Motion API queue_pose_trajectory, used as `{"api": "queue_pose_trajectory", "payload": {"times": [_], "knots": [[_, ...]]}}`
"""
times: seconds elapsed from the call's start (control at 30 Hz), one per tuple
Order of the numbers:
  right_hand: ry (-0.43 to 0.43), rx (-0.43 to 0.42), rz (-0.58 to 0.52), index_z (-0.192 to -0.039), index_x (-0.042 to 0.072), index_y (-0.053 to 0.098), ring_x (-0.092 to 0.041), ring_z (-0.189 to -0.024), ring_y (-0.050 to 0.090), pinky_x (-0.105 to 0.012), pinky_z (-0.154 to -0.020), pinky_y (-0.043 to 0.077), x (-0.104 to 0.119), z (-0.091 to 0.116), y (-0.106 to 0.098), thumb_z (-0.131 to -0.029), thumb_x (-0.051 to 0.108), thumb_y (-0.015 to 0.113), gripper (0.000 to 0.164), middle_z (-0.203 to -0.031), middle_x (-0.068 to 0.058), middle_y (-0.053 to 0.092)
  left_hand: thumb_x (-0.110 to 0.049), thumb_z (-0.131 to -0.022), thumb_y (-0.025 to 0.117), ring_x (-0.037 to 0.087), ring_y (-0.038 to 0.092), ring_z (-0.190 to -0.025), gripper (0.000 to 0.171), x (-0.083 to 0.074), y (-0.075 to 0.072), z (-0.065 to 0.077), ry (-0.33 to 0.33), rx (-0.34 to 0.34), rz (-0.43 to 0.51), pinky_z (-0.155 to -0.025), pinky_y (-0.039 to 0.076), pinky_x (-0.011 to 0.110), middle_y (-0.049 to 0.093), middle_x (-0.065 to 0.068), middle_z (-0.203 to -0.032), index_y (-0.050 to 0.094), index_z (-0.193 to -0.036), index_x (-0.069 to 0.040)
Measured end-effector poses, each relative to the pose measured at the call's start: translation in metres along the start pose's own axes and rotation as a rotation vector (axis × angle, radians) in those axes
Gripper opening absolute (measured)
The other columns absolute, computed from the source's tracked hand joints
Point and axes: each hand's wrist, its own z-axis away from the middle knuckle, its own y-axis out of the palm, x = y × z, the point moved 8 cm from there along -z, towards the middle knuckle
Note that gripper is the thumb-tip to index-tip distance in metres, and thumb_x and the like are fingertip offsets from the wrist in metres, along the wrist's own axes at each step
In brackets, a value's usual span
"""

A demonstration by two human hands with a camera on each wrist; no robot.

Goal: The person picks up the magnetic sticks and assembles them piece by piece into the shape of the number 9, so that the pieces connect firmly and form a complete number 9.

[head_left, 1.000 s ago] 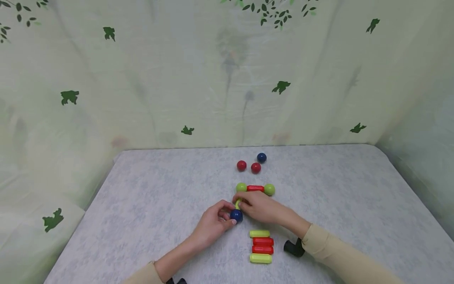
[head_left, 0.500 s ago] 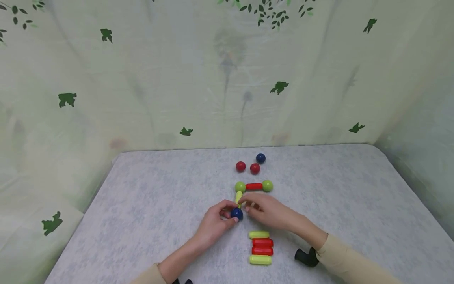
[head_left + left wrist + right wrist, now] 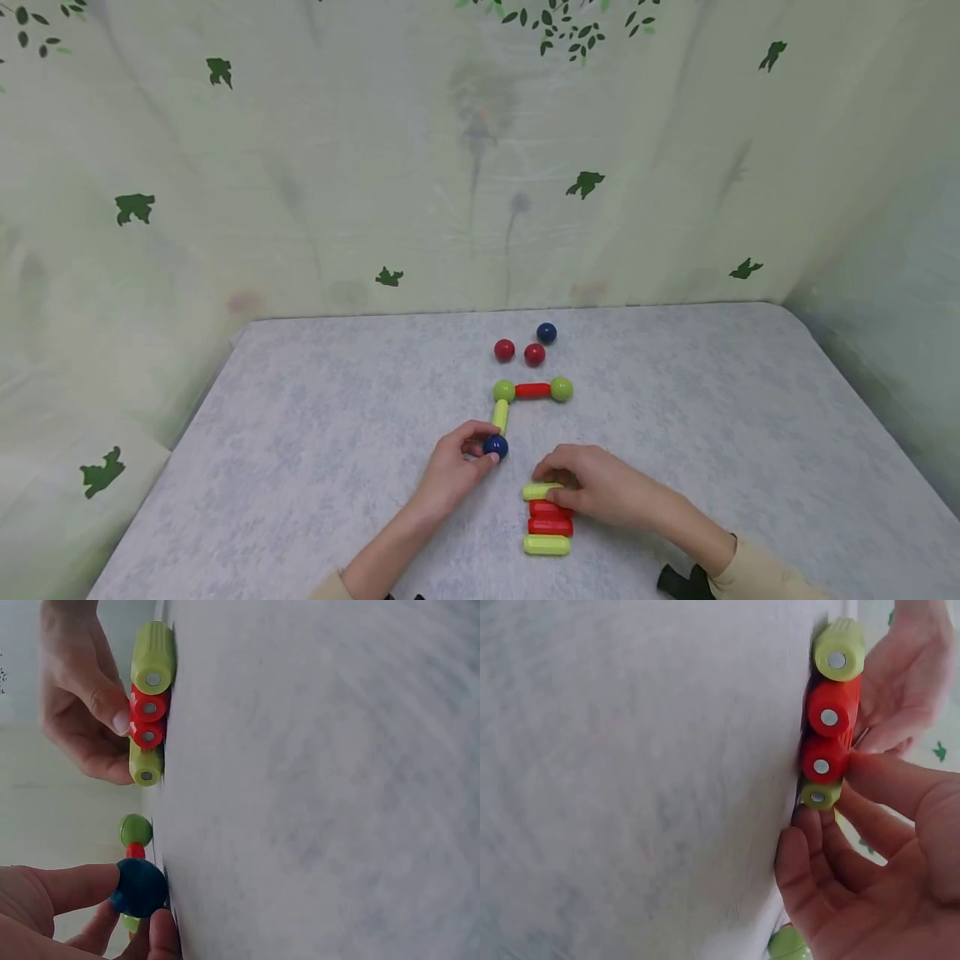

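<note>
We judge the build is at fetching another rod. Our left hand (image 3: 457, 467) pinches the blue ball (image 3: 495, 447) at the yellow-green rod's (image 3: 500, 415) near end on the tabletop (image 3: 300, 433); our right hand (image 3: 600, 487) curls onto the farthest of 4 stacked rods (image 3: 542, 491). Next: lift it cleanly off its neighbours.

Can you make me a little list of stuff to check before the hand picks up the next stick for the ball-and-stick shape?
1. Left hand steadies the blue ball: ok.
2. Blue ball touches the yellow stick of the shape: ok.
3. Right hand has reached the row of sticks: ok, fingers on the far yellow one.
4. Firm hold on that stick: cannot tell, fingers cover it.
5. Spare balls out of the way: ok.
6. The red stick sits between the green balls: ok.
</note>
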Motion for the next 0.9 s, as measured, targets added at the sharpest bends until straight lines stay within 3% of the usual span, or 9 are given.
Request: {"api": "queue_pose_trajectory", "payload": {"times": [0.13,0.4,0.63,0.9], "knots": [[0.021,-0.043,0.044,-0.112,0.019,0.07,-0.008,-0.083,0.054,-0.028,-0.075,0.049,0.0,-0.002,-0.003,-0.093,0.019,0.068,0.019,-0.095,0.015,0.06,-0.001,-0.088,0.069,0.022,0.05,-0.089,0.033,0.002,0.0,0.001,-0.029,-0.005,0.022,-0.068,0.043,0.029,0.058,0.007,-0.098,0.065,-0.12,-0.008],[-0.052,-0.207,0.162,-0.112,0.019,0.069,-0.009,-0.083,0.053,-0.03,-0.075,0.048,0.007,-0.016,-0.025,-0.094,0.014,0.066,0.019,-0.095,0.013,0.058,0.001,-0.086,0.068,0.022,0.05,-0.09,0.032,0.003,0.0,-0.001,-0.029,-0.016,0.048,-0.07,0.043,0.03,0.059,0.008,-0.098,0.066,-0.118,-0.006],[-0.125,-0.212,0.119,-0.112,0.018,0.069,-0.01,-0.083,0.054,-0.029,-0.074,0.048,0.011,-0.025,-0.024,-0.094,0.01,0.065,0.02,-0.097,0.011,0.058,0.001,-0.086,0.068,0.022,0.049,-0.09,0.032,0.002,0.002,-0.001,-0.039,-0.016,0.066,-0.069,0.043,0.029,0.058,0.008,-0.097,0.066,-0.118,-0.006],[-0.106,-0.245,0.065,-0.117,0.015,0.067,-0.01,-0.09,0.057,-0.029,-0.079,0.05,0.007,-0.017,-0.026,-0.093,0.006,0.064,0.026,-0.104,0.008,0.061,0.001,-0.087,0.069,0.023,0.049,-0.092,0.033,0.003,0.001,0.001,-0.064,-0.024,0.07,-0.07,0.043,0.031,0.057,0.008,-0.1,0.066,-0.119,-0.007]]}}
